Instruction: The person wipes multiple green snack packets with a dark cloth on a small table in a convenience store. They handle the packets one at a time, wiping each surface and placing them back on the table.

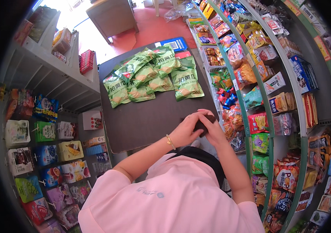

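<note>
My left hand (186, 131) and my right hand (213, 132) meet over the near right corner of a dark brown tabletop (145, 125). Their fingertips touch or overlap. Dark brown shows in the gap between them; whether it is the table's corner or something held is unclear. A gold-coloured bangle (170, 141) circles my left wrist. Beyond my hands, several green snack packets (142, 75) lie in an overlapping heap on the table. One green packet (187, 84) lies at the heap's right side, nearest my hands.
A blue card with a printed code (172, 44) lies at the table's far edge. Shelves of bagged snacks (258, 122) line the right side. On the left, packets hang from a rack (46, 157) below a grey shelf (52, 70). A wooden cabinet (113, 19) stands on the red floor ahead.
</note>
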`<state>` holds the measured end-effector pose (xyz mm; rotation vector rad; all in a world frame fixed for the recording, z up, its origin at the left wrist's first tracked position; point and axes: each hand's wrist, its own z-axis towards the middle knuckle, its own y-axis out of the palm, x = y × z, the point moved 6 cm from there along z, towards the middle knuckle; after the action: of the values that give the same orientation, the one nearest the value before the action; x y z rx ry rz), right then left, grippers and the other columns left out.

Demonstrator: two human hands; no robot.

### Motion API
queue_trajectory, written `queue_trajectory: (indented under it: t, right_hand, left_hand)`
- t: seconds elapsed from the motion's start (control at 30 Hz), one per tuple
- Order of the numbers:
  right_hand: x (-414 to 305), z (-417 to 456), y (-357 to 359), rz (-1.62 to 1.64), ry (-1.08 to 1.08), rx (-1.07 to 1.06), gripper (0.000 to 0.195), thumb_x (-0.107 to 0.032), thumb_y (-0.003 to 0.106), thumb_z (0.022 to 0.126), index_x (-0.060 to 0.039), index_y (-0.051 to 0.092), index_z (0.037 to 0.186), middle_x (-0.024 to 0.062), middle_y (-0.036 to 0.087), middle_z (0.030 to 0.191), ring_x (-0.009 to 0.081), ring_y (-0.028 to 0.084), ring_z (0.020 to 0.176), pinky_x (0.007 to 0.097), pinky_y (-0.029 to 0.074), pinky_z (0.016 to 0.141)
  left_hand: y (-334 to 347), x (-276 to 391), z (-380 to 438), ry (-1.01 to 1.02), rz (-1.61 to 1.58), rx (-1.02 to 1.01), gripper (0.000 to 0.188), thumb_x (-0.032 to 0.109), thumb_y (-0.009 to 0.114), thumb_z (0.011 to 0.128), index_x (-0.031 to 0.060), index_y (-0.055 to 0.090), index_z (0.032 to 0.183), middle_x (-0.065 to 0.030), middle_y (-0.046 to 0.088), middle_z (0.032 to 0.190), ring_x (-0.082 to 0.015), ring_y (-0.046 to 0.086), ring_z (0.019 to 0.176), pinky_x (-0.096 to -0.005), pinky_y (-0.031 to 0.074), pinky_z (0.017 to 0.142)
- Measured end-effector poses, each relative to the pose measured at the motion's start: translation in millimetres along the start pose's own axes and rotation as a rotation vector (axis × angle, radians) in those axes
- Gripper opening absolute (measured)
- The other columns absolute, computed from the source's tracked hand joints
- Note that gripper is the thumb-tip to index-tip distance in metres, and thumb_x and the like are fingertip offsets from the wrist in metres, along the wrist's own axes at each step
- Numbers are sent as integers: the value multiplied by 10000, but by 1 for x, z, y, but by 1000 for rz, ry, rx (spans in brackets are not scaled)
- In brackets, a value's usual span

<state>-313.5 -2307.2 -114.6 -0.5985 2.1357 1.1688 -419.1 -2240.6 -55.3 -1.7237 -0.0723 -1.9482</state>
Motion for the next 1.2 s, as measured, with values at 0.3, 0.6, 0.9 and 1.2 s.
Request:
queue_trajectory:
  t: [0.3, 0.6, 0.9, 1.2]
  right_hand:
    - [-23, 145, -58, -665, -221, 261, 221, -101, 653, 699, -26, 669, 907, 38, 644, 754, 152, 604, 633, 287, 489, 587]
    - [-16, 168, -52, -723, -15, 251, 128, -127, 664, 679, -25, 668, 756, 29, 611, 662, 145, 572, 558, 280, 447, 526]
    - [-10, 151, -43, -737, -58, 334, 219, -135, 677, 672, 20, 681, 826, 60, 656, 746, 172, 614, 639, 303, 479, 599]
    - [-60, -4, 7, -394, -69, -108, 371, -48, 579, 793, 22, 622, 1155, 111, 685, 1005, 168, 660, 878, 281, 520, 814]
  left_hand:
    - [-77, -48, -116, -316, -192, 458, 610, 49, 542, 926, 86, 266, 1469, -132, 455, 1360, -211, 510, 1178, -333, 438, 976]
    - [-90, -77, -169, -389, -371, 674, 531, 102, 522, 955, 100, 311, 1442, -94, 493, 1306, -162, 554, 1085, -293, 460, 906]
    - [-98, -81, -121, -404, -545, 509, 467, 128, 516, 965, 117, 364, 1407, -60, 512, 1282, -146, 561, 1068, -284, 464, 899]
    - [-66, -84, -95, -504, -782, 294, 458, 268, 519, 979, 84, 394, 1380, -64, 529, 1283, -140, 549, 1075, -304, 435, 947]
